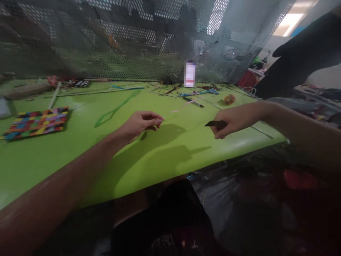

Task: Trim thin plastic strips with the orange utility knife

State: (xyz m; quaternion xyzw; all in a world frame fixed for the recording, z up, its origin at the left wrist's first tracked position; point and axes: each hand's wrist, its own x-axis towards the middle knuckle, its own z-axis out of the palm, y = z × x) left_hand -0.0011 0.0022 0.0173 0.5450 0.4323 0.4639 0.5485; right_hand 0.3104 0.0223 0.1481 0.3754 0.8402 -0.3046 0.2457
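Observation:
Above the green tabletop (149, 163), my left hand (140, 124) has its thumb and fingertips pinched together. What they hold, if anything, is too small to make out. My right hand (231, 121), to the right and apart from it, is closed around a dark, flat, pointed piece (216, 124) whose tip points left. Whether that piece is a strip or a blade cannot be told. A thin pink strip (186, 103) lies just beyond the gap between my hands. Behind it is a dark pen-like stick (193, 102).
A multicoloured woven mat (37, 122) and a green strip loop (114, 110) lie left. At the back are a blue patterned strip (198, 92), scraps, and an upright phone (190, 74) against the perforated metal panel (149, 42). A yellow-orange bundle (228, 99) lies right. Another person's dark sleeve (301, 53) shows.

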